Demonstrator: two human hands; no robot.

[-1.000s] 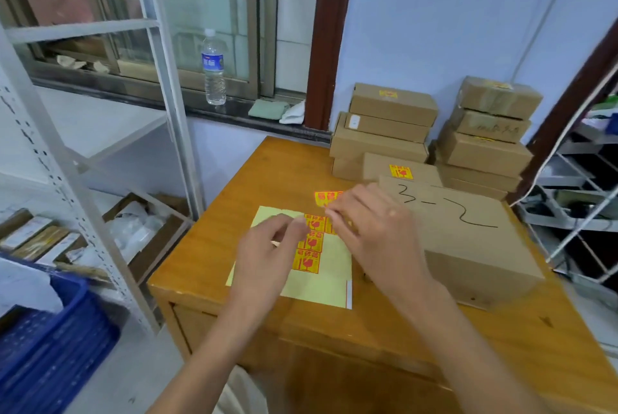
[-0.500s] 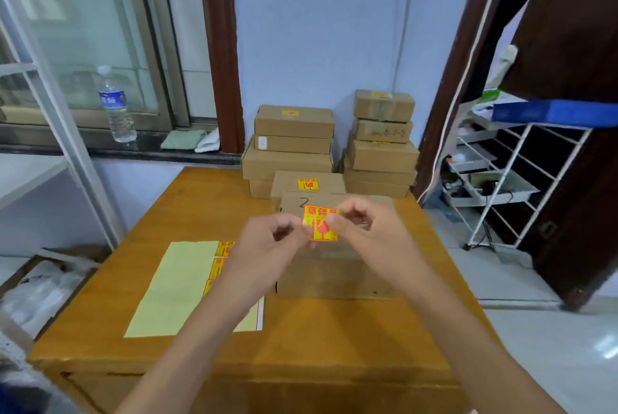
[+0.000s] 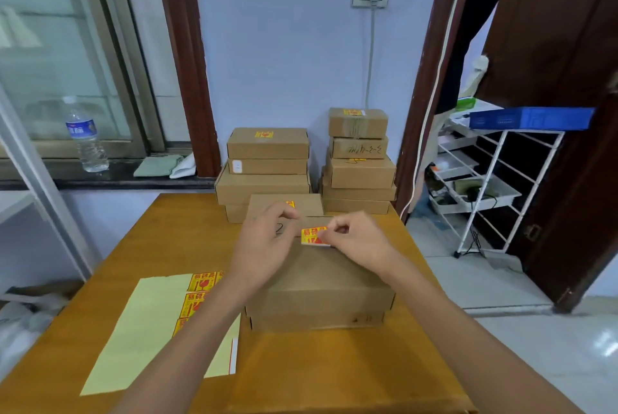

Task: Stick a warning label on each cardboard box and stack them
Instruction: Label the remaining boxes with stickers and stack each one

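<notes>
Centre of frame: right hand (image 3: 359,241) pinched a red-and-yellow warning label (image 3: 313,236) by its right edge, held just above the far end of the top of the large cardboard box (image 3: 321,283) on the table (image 3: 187,233). Left hand (image 3: 267,243) hovered beside it, fingers loosely curled; whether it touched the label could not be told. Advice: lay one edge down first, flat on bare cardboard, then smooth across to avoid creases. Sticker sheet (image 3: 160,323) lay lower left. Labelled stacks (image 3: 267,166) stood behind, upper centre.
</notes>
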